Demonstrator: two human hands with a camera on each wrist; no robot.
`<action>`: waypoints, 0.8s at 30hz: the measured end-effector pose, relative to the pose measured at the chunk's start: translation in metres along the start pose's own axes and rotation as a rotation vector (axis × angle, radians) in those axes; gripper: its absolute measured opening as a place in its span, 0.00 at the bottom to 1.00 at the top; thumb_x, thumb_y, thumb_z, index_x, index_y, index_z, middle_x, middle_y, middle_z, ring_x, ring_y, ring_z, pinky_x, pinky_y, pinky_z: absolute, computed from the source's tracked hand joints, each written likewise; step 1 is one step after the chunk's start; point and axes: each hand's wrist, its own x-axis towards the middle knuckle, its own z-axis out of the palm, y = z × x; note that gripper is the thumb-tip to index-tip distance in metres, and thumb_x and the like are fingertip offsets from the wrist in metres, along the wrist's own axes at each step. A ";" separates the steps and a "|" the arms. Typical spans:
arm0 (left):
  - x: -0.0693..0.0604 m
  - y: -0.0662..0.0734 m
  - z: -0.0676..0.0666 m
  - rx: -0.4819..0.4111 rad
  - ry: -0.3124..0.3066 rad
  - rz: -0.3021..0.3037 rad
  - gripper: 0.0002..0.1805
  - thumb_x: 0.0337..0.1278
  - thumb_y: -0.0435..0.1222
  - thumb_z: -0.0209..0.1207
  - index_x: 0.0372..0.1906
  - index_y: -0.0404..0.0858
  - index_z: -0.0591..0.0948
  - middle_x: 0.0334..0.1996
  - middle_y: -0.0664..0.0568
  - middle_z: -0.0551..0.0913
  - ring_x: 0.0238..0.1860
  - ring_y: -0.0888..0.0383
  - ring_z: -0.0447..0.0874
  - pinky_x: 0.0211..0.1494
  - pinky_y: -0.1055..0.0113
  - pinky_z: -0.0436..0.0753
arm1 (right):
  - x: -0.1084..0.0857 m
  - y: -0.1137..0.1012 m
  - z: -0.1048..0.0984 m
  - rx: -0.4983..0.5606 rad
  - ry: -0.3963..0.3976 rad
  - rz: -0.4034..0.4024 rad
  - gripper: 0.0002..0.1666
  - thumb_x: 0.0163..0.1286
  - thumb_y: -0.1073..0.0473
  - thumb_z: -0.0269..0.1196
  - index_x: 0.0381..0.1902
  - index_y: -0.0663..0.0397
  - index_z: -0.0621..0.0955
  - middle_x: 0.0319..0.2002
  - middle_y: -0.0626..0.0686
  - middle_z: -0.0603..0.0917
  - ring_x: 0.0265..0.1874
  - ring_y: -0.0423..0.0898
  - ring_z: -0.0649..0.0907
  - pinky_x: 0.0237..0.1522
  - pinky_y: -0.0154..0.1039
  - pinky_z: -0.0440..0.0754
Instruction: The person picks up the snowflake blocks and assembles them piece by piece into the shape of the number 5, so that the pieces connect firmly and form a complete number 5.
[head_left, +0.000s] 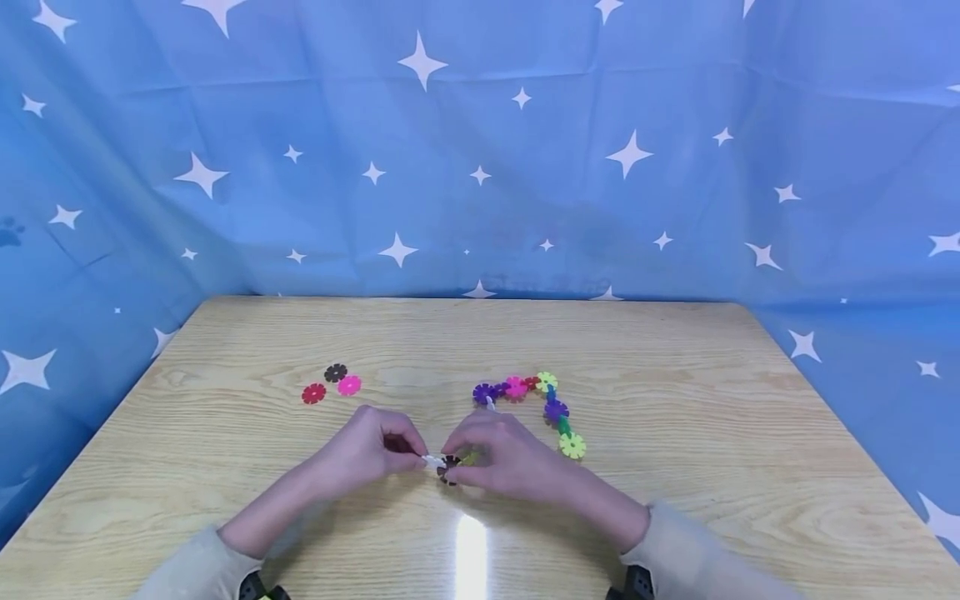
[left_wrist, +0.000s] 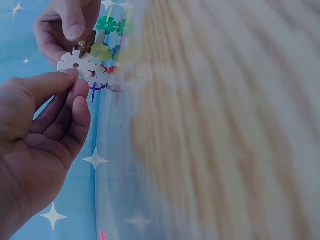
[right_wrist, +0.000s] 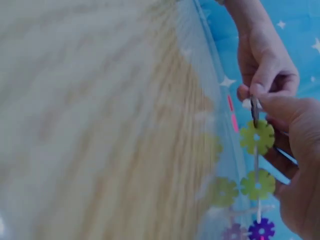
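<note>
Between its thumb and fingertips my left hand [head_left: 372, 442] pinches a white notched disc [left_wrist: 76, 65]. Its edge meets a dark brown notched disc [head_left: 448, 478], which my right hand [head_left: 510, 457] holds by thumb and fingers; whether the two are slotted together I cannot tell. From the brown disc a chain of joined discs runs under my right hand, with a yellow-green disc [right_wrist: 257, 137] closest and another yellow-green disc [right_wrist: 258, 184] further along. Past the hand the chain curves through a purple disc [head_left: 483, 394] and a pink disc [head_left: 516, 387] to a lime disc [head_left: 572, 445] at its end.
Three loose discs lie left of the hands on the wooden table [head_left: 637, 358]: a red disc [head_left: 313, 393], a black disc [head_left: 336, 372] and a pink disc [head_left: 349, 385]. A blue star-patterned cloth [head_left: 480, 208] hangs behind the table.
</note>
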 end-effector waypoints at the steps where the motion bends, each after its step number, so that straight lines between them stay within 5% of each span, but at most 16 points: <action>1: 0.000 0.000 0.000 -0.001 0.000 0.001 0.06 0.52 0.25 0.72 0.35 0.36 0.88 0.30 0.54 0.88 0.31 0.58 0.85 0.37 0.67 0.87 | 0.001 0.000 0.002 -0.001 0.011 -0.011 0.11 0.63 0.59 0.75 0.43 0.52 0.88 0.41 0.44 0.88 0.44 0.38 0.82 0.48 0.34 0.80; 10: -0.001 0.001 0.002 -0.008 0.008 -0.019 0.06 0.53 0.25 0.71 0.35 0.37 0.89 0.30 0.52 0.88 0.32 0.59 0.86 0.38 0.68 0.86 | 0.003 -0.001 0.011 -0.076 0.053 -0.060 0.07 0.62 0.62 0.75 0.39 0.51 0.89 0.38 0.43 0.88 0.42 0.37 0.83 0.48 0.33 0.80; 16: -0.005 -0.005 -0.013 0.026 -0.020 -0.052 0.08 0.52 0.24 0.71 0.38 0.34 0.88 0.34 0.47 0.88 0.36 0.57 0.86 0.41 0.67 0.87 | 0.002 -0.001 0.011 -0.111 0.023 -0.063 0.06 0.63 0.63 0.74 0.38 0.51 0.89 0.39 0.43 0.88 0.43 0.37 0.82 0.48 0.31 0.80; 24: -0.009 -0.014 -0.047 0.113 0.178 -0.152 0.07 0.54 0.23 0.69 0.39 0.30 0.87 0.37 0.46 0.87 0.39 0.54 0.85 0.40 0.68 0.85 | 0.002 0.000 0.009 -0.118 -0.009 -0.099 0.07 0.63 0.69 0.72 0.39 0.55 0.87 0.40 0.47 0.87 0.43 0.40 0.82 0.48 0.28 0.80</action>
